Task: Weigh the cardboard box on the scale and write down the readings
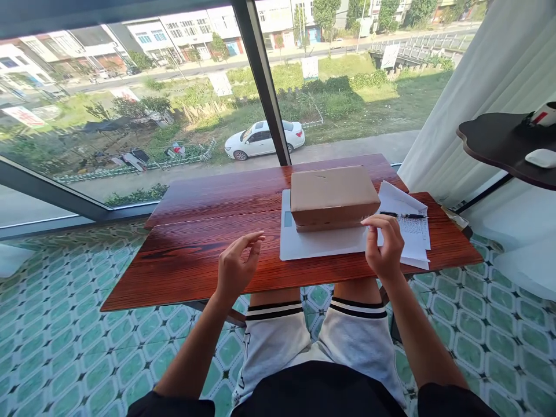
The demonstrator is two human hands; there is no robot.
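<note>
A closed brown cardboard box [334, 194] rests on a flat light-grey slab [321, 248], which has a small darker rectangle at its left side. Over the table's front part, to the left of the slab, my left hand [238, 262] hovers with bent fingers and a gap to the thumb; it is open and holds nothing. My right hand [384, 246] is also open, fingers curved, in front of the box's lower right corner. Whether its fingertips touch the box I cannot tell. Just beyond that hand lie papers [412, 234] with a black pen [406, 215] on top.
The reddish-brown wooden table [195, 255] stands against a large window with a dark frame [263, 81]. At the right are a white curtain [473, 87] and a dark small shelf [499, 139] carrying a white mouse-like object [541, 157]. Green patterned tiles [143, 359] cover the floor.
</note>
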